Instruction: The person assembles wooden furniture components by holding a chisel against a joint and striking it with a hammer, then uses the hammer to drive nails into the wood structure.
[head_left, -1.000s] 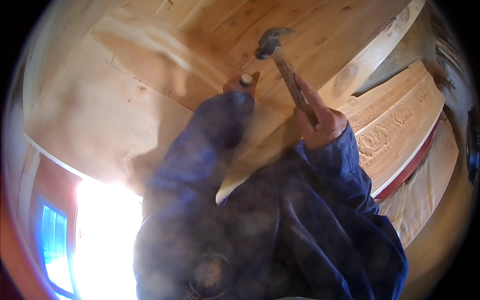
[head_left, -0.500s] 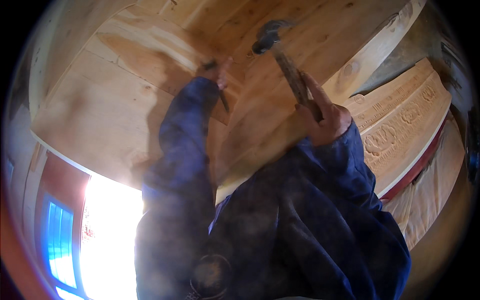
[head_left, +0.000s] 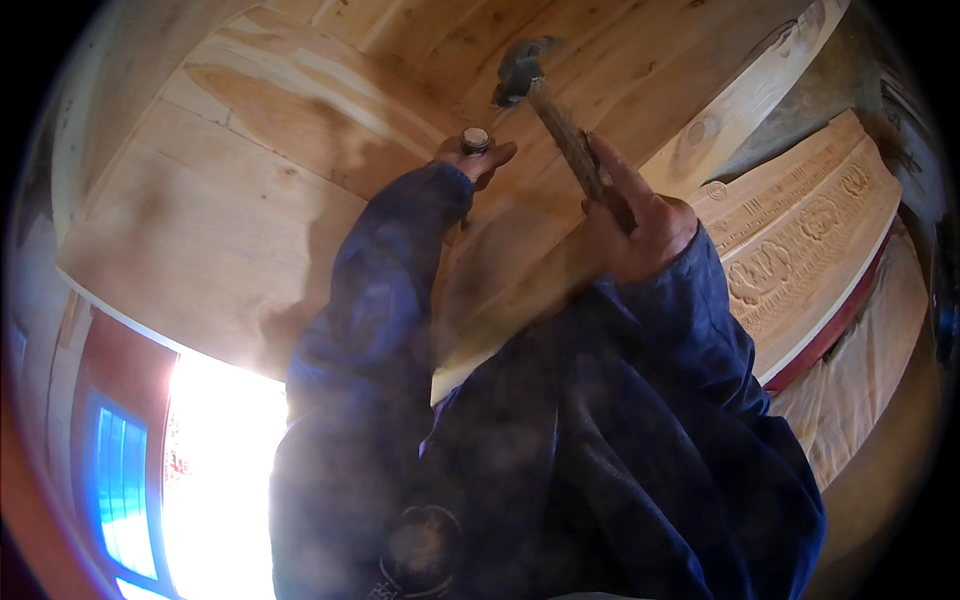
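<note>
My right hand [head_left: 645,225] is wrapped round the wooden handle of a hammer [head_left: 572,140]. Its dark metal head [head_left: 521,72] is raised up and to the left, a short way from my left hand [head_left: 455,155]. In that left hand is a chisel [head_left: 475,138], of which the round, metal-rimmed butt end faces me. The fingers and sleeve hide most of its shaft, and the tip cannot be made out. Both hands are over a broad panel of pale wooden boards [head_left: 250,190], with the hammer head apart from the chisel.
At the right leans a carved wooden panel [head_left: 790,250] with raised floral patterns, and a plain timber [head_left: 715,145] runs diagonally beside it. Wrinkled sheeting [head_left: 850,370] lies below the carving. Bright light comes through a doorway [head_left: 220,480] at lower left, next to a blue-paned door [head_left: 122,480].
My left hand has moved right and turned, so the chisel's butt now faces me. The hammer has shifted slightly to the left, still in my right hand.
</note>
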